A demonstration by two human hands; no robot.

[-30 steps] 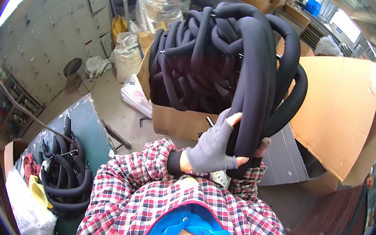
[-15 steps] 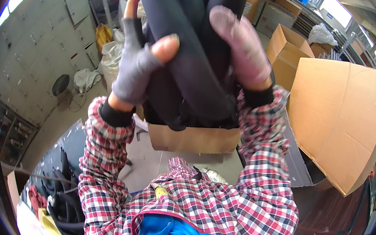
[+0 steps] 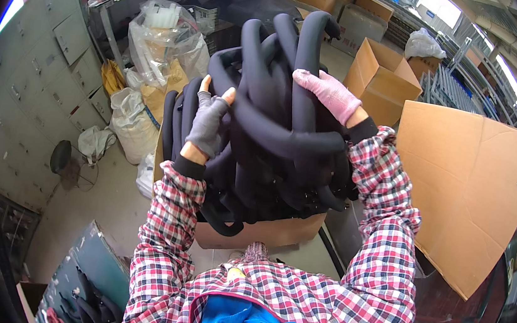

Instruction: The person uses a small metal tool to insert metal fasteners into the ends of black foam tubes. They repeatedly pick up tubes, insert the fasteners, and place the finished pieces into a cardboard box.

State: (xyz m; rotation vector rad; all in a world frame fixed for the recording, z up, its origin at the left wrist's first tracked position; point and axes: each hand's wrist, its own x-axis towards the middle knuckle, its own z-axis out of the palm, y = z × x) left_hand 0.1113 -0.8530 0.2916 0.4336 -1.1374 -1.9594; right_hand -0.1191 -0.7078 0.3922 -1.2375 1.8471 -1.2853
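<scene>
A thick bundle of bent, black foam-like tubes (image 3: 286,136) stands in a cardboard box (image 3: 257,232) in front of me, its loops rising above the rim. My left hand (image 3: 210,118), in a grey glove with bare fingertips, clasps the bundle's left side. Its thumb lies against a tube and the index finger points up, apart from it; the other fingers are partly hidden. On the right side, my right hand (image 3: 331,96), in a pink glove, lies over an upright tube with its fingers round the edge.
A brown carton (image 3: 463,189) stands close at my right, an open box (image 3: 383,80) beyond it. White sacks (image 3: 131,116) and a clear plastic bag (image 3: 167,41) are at the left, before grey lockers (image 3: 45,88). More black tubes (image 3: 89,301) lie at lower left.
The bundle has gone down and away from me into the box, and its upper loops now show. Both hands have moved lower with it and stay on its sides.
</scene>
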